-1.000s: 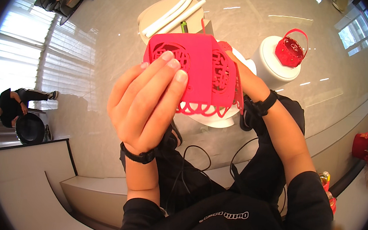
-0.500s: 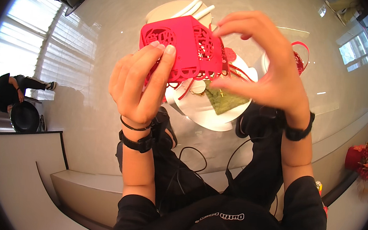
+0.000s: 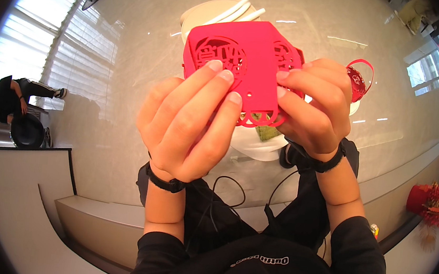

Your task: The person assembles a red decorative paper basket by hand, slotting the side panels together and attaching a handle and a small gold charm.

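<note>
Between my two hands is a red cut-out lantern (image 3: 261, 56), its panels folded, with openwork round patterns and a scalloped lower edge. My left hand (image 3: 192, 118) grips it from the near left, fingertips lying across the front panel. On the right side, my right hand (image 3: 318, 104) pinches the panel's edge with thumb and fingers. The lantern hides much of a white round stool or table (image 3: 255, 146) below it, where a piece of green cloth-like material (image 3: 268, 133) peeks out.
Beyond the lantern stands a beige round stool (image 3: 194, 15) with white sticks (image 3: 237, 12) on top. A finished-looking red basket-shaped lantern (image 3: 358, 81) with a handle is at the right. A person (image 3: 14, 99) sits far left. Black cables (image 3: 231, 183) hang by my legs.
My right hand has come in from the right, closing from a spread shape onto the lantern's edge. The lantern has moved nearer and turned to show its front panel more squarely.
</note>
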A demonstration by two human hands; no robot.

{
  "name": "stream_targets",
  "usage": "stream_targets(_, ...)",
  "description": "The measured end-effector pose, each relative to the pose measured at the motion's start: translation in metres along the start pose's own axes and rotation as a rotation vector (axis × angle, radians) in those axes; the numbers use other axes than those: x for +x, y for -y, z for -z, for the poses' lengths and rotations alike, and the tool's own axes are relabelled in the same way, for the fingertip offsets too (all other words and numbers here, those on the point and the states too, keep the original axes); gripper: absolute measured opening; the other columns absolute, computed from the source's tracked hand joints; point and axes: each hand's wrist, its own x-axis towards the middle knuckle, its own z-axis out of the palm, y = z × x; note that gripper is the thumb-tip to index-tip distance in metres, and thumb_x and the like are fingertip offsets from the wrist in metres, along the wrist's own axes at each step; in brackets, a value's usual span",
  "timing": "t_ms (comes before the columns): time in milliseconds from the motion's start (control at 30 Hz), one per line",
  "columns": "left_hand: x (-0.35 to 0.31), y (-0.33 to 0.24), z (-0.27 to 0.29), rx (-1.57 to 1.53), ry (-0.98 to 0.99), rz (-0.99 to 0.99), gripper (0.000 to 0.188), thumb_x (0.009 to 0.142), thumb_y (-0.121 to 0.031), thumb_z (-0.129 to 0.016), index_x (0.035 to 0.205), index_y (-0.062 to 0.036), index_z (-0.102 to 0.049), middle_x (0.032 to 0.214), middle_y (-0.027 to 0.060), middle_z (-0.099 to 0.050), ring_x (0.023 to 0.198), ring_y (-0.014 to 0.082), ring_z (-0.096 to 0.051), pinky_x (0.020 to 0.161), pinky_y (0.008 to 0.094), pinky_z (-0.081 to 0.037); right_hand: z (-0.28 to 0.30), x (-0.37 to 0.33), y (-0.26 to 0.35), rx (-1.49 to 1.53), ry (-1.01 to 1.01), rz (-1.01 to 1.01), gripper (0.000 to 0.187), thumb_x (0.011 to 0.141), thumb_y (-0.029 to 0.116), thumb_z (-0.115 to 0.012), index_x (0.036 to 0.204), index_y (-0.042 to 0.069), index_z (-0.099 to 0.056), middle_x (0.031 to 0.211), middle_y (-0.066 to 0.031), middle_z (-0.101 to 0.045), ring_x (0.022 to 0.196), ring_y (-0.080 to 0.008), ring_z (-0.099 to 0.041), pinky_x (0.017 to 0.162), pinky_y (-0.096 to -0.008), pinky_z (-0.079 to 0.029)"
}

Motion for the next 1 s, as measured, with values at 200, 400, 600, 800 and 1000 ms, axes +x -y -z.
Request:
stream_targets(200, 0.008, -0.007, 0.005, 0.005, 0.031, 0.035, 0.018, 0.078, -0.002, -0.071, 0.095, -0.0057, -0.068, 0.101, 0.0083, -0.07, 0.091, 0.0259, -0.072, 0.064, 0.0311, -0.05, 0.006, 0.002, 0.001, -0.012, 0.032, -0.019, 0.023, 0.065, 0.008, -0.075, 0.086, 0.011, -0.068, 0.096, -0.0019, -0.068, 0.081, -0.0178, -0.06, 0.066, -0.0301, -0.048)
stream_targets(400, 0.006, -0.009, 0.01, -0.036, 0.027, 0.06, 0.017, 0.076, -0.004, -0.072, 0.093, -0.0062, -0.07, 0.102, 0.0065, -0.068, 0.092, 0.0272, -0.072, 0.066, 0.0325, -0.05, 0.011, 0.003, 0.0, -0.015, 0.074, -0.021, 0.024, 0.068, 0.01, -0.075, 0.091, 0.011, -0.07, 0.098, -0.0006, -0.069, 0.082, -0.0169, -0.06, 0.069, -0.0304, -0.049)
stream_targets(600, 0.007, -0.008, 0.013, -0.051, 0.055, 0.063, 0.016, 0.076, -0.004, -0.073, 0.092, -0.0062, -0.072, 0.102, 0.0066, -0.068, 0.093, 0.0273, -0.072, 0.067, 0.0328, -0.051, 0.017, 0.006, 0.001, -0.024, 0.117, -0.022, 0.025, 0.069, 0.011, -0.075, 0.094, 0.012, -0.071, 0.1, 0.0, -0.07, 0.083, -0.0165, -0.06, 0.072, -0.0309, -0.05)
stream_targets(800, 0.008, -0.003, 0.005, -0.072, 0.066, 0.037, 0.02, 0.073, -0.003, -0.072, 0.092, -0.0021, -0.073, 0.101, 0.0076, -0.068, 0.093, 0.0274, -0.072, 0.067, 0.0322, -0.052, 0.015, 0.006, -0.004, -0.07, 0.072, -0.011, 0.025, 0.068, 0.011, -0.076, 0.093, 0.011, -0.072, 0.096, 0.0006, -0.07, 0.08, -0.017, -0.059, 0.072, -0.0312, -0.051)
stream_targets(1000, 0.005, -0.003, 0.003, -0.132, 0.043, 0.077, 0.024, 0.071, -0.003, -0.072, 0.094, 0.0018, -0.073, 0.102, 0.0097, -0.067, 0.096, 0.0273, -0.07, 0.069, 0.0342, -0.054, 0.016, 0.006, -0.005, -0.076, 0.099, -0.008, 0.026, 0.066, 0.012, -0.075, 0.092, 0.01, -0.073, 0.094, 0.0003, -0.071, 0.078, -0.0168, -0.059, 0.071, -0.0312, -0.051)
